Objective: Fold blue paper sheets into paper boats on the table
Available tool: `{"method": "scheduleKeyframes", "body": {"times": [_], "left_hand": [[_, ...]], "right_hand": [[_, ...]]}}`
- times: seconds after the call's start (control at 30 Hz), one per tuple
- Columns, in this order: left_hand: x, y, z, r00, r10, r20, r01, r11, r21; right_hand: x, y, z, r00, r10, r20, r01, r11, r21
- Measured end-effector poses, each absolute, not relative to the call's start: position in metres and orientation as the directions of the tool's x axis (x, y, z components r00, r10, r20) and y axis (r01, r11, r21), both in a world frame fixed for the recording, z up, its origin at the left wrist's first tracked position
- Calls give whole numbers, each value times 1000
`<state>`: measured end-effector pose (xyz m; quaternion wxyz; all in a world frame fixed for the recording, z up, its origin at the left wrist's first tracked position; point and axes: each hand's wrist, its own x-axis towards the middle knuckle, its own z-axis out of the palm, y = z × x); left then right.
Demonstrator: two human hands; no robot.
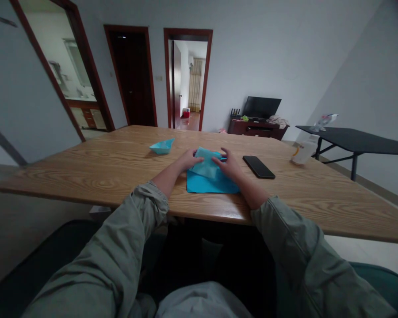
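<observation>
A piece of pale blue folded paper (206, 163) is raised slightly above a brighter blue sheet (212, 184) lying on the wooden table. My left hand (186, 160) grips the folded paper by its left edge, thumb on top and fingers behind. At the right edge is my right hand (228, 164), its thumb and forefinger apart and curved, the thumb tip close to or touching the paper. Part of the blue sheet is hidden under the paper and my right hand. A light blue paper boat (162, 146) stands farther back on the left.
A black phone (258, 167) lies to the right of my right hand. Farther right stands a translucent plastic container (304, 151) with an orange mark. The wooden table (119, 176) has its near edge just under my forearms. A dark folding table (358, 138) stands beyond on the right.
</observation>
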<state>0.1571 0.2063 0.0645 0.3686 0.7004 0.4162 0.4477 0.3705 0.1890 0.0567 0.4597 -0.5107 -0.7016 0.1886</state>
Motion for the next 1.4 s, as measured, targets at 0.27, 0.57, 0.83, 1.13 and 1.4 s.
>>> {"method": "scheduleKeyframes", "body": {"times": [0.27, 0.57, 0.83, 1.13, 1.4], "left_hand": [[162, 200, 73, -121, 863, 491, 92, -483, 871], [181, 180, 78, 144, 953, 267, -153, -245, 957], [165, 185, 79, 147, 845, 513, 135, -531, 836], [154, 176, 84, 224, 695, 683, 571, -661, 486], [157, 174, 88, 295, 623, 724, 607, -708, 361]], "right_hand": [[353, 175, 70, 49, 903, 427, 289, 396, -871], [328, 160, 77, -164, 959, 231, -136, 210, -968], [347, 168, 81, -73, 975, 211, -183, 194, -964], [365, 182, 79, -221, 975, -32, -201, -78, -977], [360, 177, 77, -223, 974, 36, -89, 17, -996]]}}
